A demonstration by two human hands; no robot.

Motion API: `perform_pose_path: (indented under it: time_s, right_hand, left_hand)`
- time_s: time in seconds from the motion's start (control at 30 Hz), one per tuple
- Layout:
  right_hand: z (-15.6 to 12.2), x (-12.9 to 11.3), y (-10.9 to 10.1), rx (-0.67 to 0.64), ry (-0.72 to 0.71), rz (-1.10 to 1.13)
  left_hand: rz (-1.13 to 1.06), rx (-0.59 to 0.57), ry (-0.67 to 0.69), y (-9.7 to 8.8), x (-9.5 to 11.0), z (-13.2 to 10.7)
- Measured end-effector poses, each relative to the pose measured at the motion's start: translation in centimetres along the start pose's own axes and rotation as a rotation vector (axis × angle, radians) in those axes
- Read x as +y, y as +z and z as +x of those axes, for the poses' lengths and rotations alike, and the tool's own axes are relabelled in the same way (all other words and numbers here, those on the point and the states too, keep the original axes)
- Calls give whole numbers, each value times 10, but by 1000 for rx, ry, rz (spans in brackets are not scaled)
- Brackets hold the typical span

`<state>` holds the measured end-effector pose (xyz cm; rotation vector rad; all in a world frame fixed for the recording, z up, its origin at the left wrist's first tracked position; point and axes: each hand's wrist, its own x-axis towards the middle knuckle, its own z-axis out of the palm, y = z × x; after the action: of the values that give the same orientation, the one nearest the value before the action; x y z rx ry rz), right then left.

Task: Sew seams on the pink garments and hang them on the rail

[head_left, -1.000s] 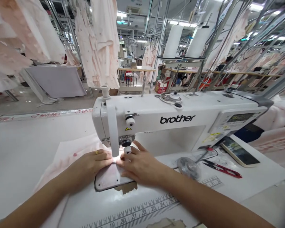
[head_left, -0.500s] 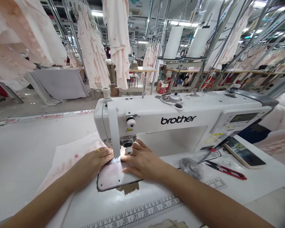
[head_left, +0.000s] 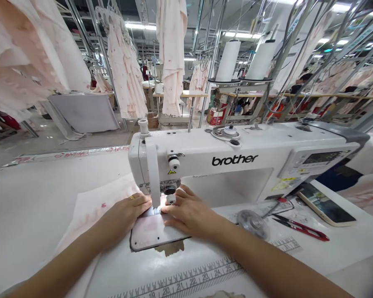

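A white sewing machine marked "brother" stands in front of me. Pale pink fabric with reddish spots lies left of its needle and runs toward me under my left forearm. My left hand, with a ring on one finger, rests on that fabric, fingers stretched toward the presser foot. Right of the needle, my right hand lies low with its fingers spread, some tips hidden behind the machine head. Between both hands the lit needle area is mostly covered. The metal bed plate shows just below them.
Right of my forearm lie red-handled thread snips, a clear round holder and a phone. A printed ruler runs along the table front. White thread cones stand behind; pale garments hang beyond.
The whole view has shifted slightly, so the machine and hands appear a little farther right and lower. Both hands keep nearly the same place by the needle.
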<state>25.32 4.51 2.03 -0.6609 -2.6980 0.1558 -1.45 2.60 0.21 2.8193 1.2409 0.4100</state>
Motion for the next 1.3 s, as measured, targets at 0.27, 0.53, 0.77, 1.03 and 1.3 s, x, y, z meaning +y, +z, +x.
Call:
perform_pose_path:
  time_s: [0.27, 0.53, 0.77, 1.03, 1.3]
  right_hand:
    - [0, 0, 0, -4, 4, 5]
    - [2, -1, 1, -5, -4, -20]
    - [3, -4, 4, -1, 2, 0]
    - [2, -4, 7, 111, -33, 35]
    - [0, -19, 2, 172, -288, 43]
  left_hand:
    - [42, 11, 7, -2, 4, 1]
    - [-80, 23, -93, -8, -20, 1]
    - [-89, 1, -327, -40, -108, 6]
    - [-347, -119, -458, -51, -6, -15]
    - [-466, -195, -543, -33, 55, 2]
